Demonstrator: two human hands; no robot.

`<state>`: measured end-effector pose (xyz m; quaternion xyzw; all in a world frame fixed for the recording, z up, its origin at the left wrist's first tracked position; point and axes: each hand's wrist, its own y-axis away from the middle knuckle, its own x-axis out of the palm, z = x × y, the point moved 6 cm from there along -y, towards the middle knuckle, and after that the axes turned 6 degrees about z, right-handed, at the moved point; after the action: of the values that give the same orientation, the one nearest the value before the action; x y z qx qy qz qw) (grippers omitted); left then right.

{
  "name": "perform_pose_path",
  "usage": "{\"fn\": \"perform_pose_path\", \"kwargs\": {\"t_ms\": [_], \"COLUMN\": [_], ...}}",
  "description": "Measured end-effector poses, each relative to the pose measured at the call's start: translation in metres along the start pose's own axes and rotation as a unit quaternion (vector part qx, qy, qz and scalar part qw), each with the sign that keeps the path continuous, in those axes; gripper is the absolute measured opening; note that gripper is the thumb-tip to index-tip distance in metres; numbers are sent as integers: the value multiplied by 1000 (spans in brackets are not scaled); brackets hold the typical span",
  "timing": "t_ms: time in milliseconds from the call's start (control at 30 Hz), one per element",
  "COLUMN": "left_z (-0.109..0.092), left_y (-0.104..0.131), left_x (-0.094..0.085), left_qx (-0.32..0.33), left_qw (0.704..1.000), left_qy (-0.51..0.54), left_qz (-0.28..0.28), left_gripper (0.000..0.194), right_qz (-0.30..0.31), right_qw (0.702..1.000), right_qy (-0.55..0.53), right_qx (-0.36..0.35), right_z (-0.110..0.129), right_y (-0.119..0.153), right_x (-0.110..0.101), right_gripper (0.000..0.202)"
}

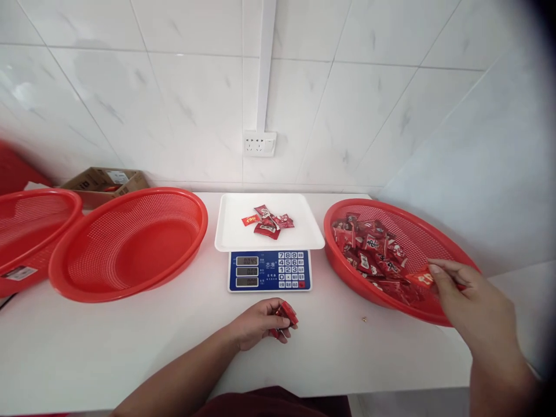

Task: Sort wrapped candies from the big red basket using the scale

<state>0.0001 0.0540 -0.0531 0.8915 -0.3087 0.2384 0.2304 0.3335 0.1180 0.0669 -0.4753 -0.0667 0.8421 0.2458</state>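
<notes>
My left hand (263, 323) is closed around a few red wrapped packets (286, 315), just in front of the scale. Over the right-hand basket (332, 249), my right hand (471, 307) pinches one red-orange packet (420, 279) between thumb and fingers. Many small red packets (373, 243) with dark and white printing fill the left part of that basket. On the white pan (230, 231) of the digital scale (269, 271) lies a small pile of several red packets (267, 229). The scale's top display seems to read 0.045.
A red oval basket (130, 243) with nothing visible in it stands left of the scale. Another red basket (35, 231) is at the far left, with a cardboard box (108, 184) behind. A tiny scrap (364, 319) lies on the white table (174, 341). A wall socket (259, 143) is behind.
</notes>
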Motion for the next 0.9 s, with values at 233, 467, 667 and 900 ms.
{"fn": "perform_pose_path", "kwargs": {"t_ms": [233, 467, 667, 900], "left_z": [2, 1, -3, -2], "left_y": [0, 1, 2, 2], "left_x": [2, 6, 3, 3], "left_qx": [-4, -12, 2, 1], "left_qw": [1000, 999, 999, 999], "left_qy": [-4, -24, -43, -44], "left_qz": [7, 25, 0, 6], "left_gripper": [25, 26, 23, 21], "right_qz": [2, 17, 63, 130], "right_qw": [998, 998, 994, 973], "right_qy": [42, 34, 54, 186], "right_qx": [46, 53, 74, 45], "right_z": [-4, -4, 2, 20], "right_y": [5, 9, 10, -7], "right_x": [-6, -4, 3, 16], "right_gripper": [35, 36, 29, 32]}}
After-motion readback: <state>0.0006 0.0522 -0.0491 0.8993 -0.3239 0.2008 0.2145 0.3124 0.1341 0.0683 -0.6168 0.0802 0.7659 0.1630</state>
